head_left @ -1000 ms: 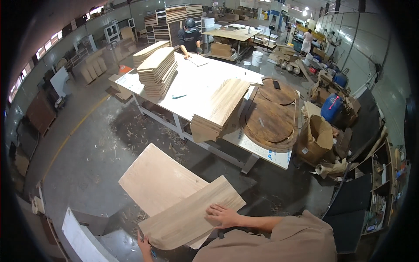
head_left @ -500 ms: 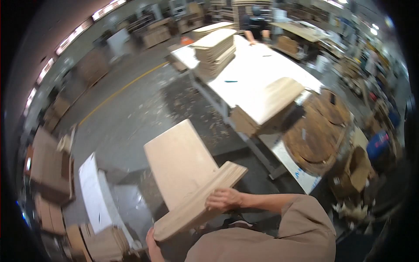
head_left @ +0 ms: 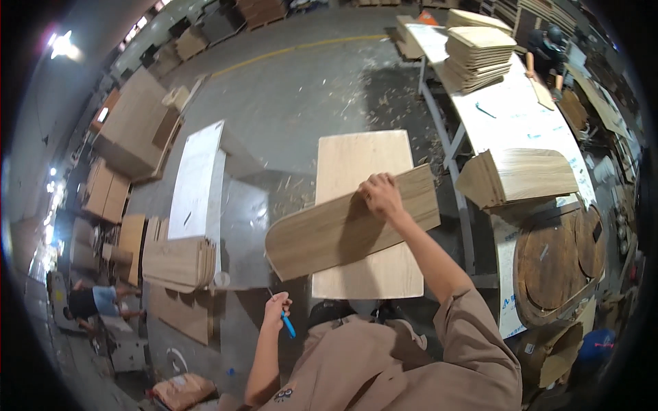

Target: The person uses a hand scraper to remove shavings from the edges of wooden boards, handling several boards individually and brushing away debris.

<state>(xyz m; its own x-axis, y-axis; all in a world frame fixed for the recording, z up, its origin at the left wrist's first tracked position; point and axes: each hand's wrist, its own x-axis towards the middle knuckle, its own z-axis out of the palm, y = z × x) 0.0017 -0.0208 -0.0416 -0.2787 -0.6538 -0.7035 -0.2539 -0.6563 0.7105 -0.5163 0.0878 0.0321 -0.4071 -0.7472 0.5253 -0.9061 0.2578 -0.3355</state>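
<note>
A wood-grain board (head_left: 308, 236) with a rounded left end slants across the pale panel (head_left: 363, 154) in front of me. My right hand (head_left: 381, 194) is closed over the board's upper edge, near its middle. My left hand (head_left: 278, 305) is off the board, at its lower left, with fingers wrapped round a slim blue-handled tool (head_left: 288, 326). A thin dark tip pokes out above that fist; its exact kind is too small to make out.
To the left, similar boards (head_left: 175, 264) are stacked beside a white-topped table (head_left: 195, 185). On the right, a long white bench (head_left: 521, 127) bears board stacks (head_left: 480, 51) and round brown wooden pieces (head_left: 552, 257). Another person (head_left: 546, 51) works at its far side.
My left hand has let go of the board's end and now holds the blue-handled tool. The board has turned from edge-on to showing its broad face. My view has swung left.
</note>
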